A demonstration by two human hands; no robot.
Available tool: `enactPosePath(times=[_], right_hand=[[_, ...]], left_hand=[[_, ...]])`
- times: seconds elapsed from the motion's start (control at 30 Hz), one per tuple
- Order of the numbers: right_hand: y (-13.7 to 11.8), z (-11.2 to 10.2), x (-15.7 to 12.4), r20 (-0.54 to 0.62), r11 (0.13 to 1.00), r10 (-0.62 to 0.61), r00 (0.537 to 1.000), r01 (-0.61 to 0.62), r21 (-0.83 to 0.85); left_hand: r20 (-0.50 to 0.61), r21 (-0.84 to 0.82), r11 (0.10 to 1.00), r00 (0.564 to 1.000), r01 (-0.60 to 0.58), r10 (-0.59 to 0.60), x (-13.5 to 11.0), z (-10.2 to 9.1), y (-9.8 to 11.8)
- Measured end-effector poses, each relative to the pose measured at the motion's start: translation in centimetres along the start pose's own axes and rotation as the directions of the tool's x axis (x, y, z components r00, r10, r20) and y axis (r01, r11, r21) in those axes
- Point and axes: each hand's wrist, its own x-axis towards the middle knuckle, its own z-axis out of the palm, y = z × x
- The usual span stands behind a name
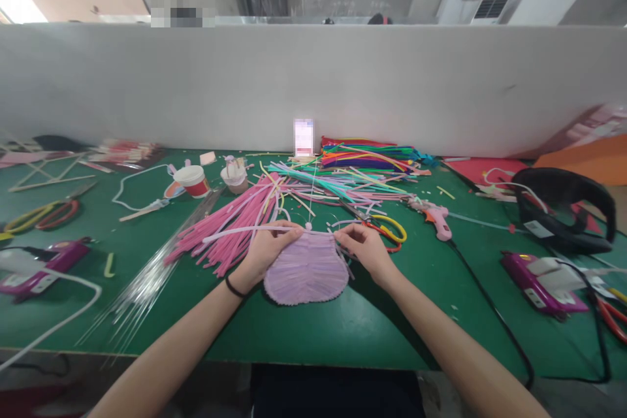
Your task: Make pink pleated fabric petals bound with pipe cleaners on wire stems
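A flat lilac fan-shaped piece (307, 269) woven from pipe cleaners lies on the green table (313, 333) in front of me. My left hand (267, 249) rests on its upper left edge, fingers curled and pinching a pale pink pipe cleaner (230, 232) that runs off to the left. My right hand (362, 245) pinches the piece's upper right corner. A bundle of pink pipe cleaners (230, 222) lies just beyond my left hand.
Multicoloured pipe cleaners (367, 160) are heaped at the back. Yellow-handled scissors (389, 228) and a pink glue gun (438, 217) lie right of my hands. Two paper cups (193, 179), clear sticks (147, 274), purple glue guns (543, 281) and a black object (563, 206) surround them.
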Motion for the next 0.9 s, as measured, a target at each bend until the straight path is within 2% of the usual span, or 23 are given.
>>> enactPosePath(times=[0.13, 0.4, 0.47, 0.57, 0.63, 0.73, 0.9], right_hand=[[0.3, 0.1, 0.0, -0.04, 0.998, 0.013, 0.999, -0.015, -0.053], [0.3, 1.3, -0.5, -0.061, 1.0, -0.02, 0.998, 0.021, 0.023], [0.1, 1.6, -0.8, 0.006, 0.997, 0.022, 1.0, -0.022, 0.08], [-0.1, 2.1, -1.3, 0.185, 0.993, 0.06, 0.981, -0.077, 0.085], [-0.2, 2.3, -1.6, 0.239, 0.997, 0.062, 0.969, -0.07, 0.025], [-0.3, 2.7, -1.8, 0.205, 0.999, 0.014, 0.979, -0.005, -0.045], [-0.1, 2.9, -1.9, 0.156, 0.995, -0.073, 0.985, 0.083, -0.061]], left_hand=[[0.052, -0.093, 0.994, 0.997, 0.063, -0.059, -0.3, 0.2, 0.1], [0.089, -0.279, 0.943, 0.983, 0.182, -0.164, -0.9, 1.6, -0.4], [0.091, -0.335, 0.916, 0.975, 0.221, -0.202, -1.0, 1.8, 0.0], [0.09, -0.405, 0.88, 0.969, 0.247, -0.23, -1.3, 1.9, 0.7], [0.08, -0.414, 0.877, 0.969, 0.244, -0.232, -1.4, 1.9, 1.0], [0.07, -0.379, 0.894, 0.971, 0.237, -0.228, -1.3, 1.8, 0.9], [0.093, -0.32, 0.916, 0.97, 0.241, -0.223, -1.0, 1.7, 0.3]])
